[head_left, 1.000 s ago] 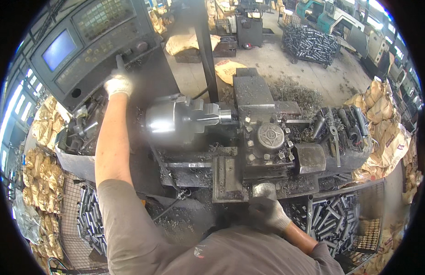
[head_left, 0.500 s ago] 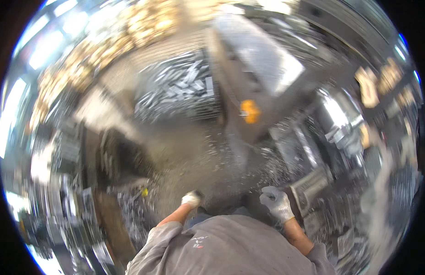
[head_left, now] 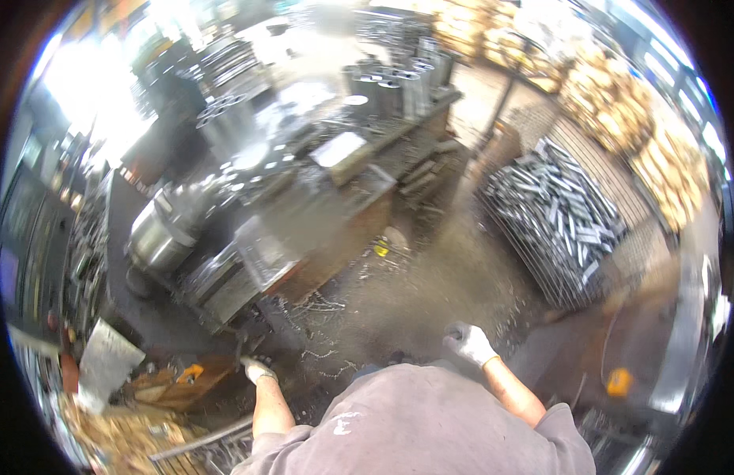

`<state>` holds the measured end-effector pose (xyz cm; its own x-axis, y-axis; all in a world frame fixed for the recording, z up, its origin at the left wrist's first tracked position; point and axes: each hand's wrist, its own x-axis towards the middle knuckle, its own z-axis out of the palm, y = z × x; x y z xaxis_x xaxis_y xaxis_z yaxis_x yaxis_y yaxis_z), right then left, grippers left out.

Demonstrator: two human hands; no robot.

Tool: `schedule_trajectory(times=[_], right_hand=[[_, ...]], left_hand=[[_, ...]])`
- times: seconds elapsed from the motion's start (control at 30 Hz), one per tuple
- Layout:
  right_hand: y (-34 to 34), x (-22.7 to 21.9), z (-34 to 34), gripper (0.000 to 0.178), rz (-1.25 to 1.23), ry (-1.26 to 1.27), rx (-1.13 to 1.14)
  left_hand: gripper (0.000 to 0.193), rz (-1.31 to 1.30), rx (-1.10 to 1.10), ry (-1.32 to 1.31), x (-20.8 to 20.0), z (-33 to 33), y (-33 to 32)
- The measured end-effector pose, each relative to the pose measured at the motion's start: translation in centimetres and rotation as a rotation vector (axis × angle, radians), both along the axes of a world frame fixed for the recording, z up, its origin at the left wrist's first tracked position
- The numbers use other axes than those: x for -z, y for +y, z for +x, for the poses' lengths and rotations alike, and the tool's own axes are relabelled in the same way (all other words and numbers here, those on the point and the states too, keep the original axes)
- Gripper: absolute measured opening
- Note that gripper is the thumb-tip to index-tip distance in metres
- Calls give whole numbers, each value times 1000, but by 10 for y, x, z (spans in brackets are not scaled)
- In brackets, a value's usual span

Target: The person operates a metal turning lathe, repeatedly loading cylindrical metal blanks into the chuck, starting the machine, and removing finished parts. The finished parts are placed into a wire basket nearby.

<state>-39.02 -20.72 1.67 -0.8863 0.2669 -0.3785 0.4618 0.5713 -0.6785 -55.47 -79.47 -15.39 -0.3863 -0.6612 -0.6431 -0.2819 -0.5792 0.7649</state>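
Grip: left hand [head_left: 258, 369] unclear, blurred | right hand [head_left: 469, 343] loosely curled, empty | lathe [head_left: 248, 237] smeared

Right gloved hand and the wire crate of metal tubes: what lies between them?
In the head view, only bare concrete floor strewn with metal shavings lies between the right hand and the crate of tubes; no other object stands there.

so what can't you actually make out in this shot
- Left hand, head view: gloved and small; motion blur hides whether it grips anything.
- Right hand, head view: gloved, hanging over the floor; finger positions are blurred.
- Lathe, head view: smeared by blur; controls and parts are unreadable.
- Crate of metal tubes, head view: individual pieces run together.
- The person's lower body: hidden by the grey shirt.
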Motion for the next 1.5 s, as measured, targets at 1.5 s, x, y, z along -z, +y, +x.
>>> schedule_trajectory(times=[1.5], right_hand=[[-368,-203,-719,55,-175,-178,-1388]], left_hand=[[70,-25,441,-1037,42,208,257]])
